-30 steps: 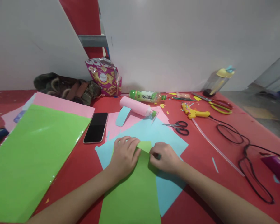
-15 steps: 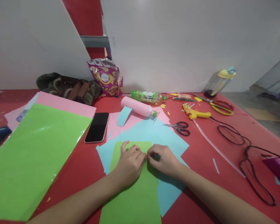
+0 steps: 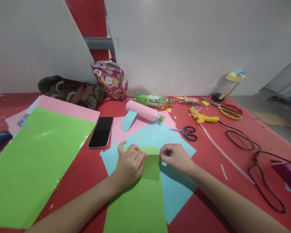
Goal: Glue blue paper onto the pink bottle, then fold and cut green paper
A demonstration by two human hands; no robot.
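Note:
A long sheet of green paper (image 3: 135, 207) lies on top of light blue paper (image 3: 177, 194). Across its upper part, between my hands, a darker green rectangle of paper (image 3: 151, 166) shows a straight top edge; whether it is a fold or a separate piece I cannot tell. My left hand (image 3: 131, 163) pinches that edge on its left side, little finger lifted. At its right end, my right hand (image 3: 173, 157) is closed in a pinch on the edge. Both fingertips partly hide the paper they grip.
Beyond the paper lie a pink-wrapped bottle (image 3: 143, 111), a green drink bottle (image 3: 152, 100) and black scissors (image 3: 188, 132). A yellow glue gun (image 3: 203, 118) with its cord is at right. On the left are a phone (image 3: 101, 132) and packaged green sheets (image 3: 38, 161).
My hands have moved apart, left hand leftward, right hand to the right and slightly up. The darker green rectangle's straight edge now shows between them.

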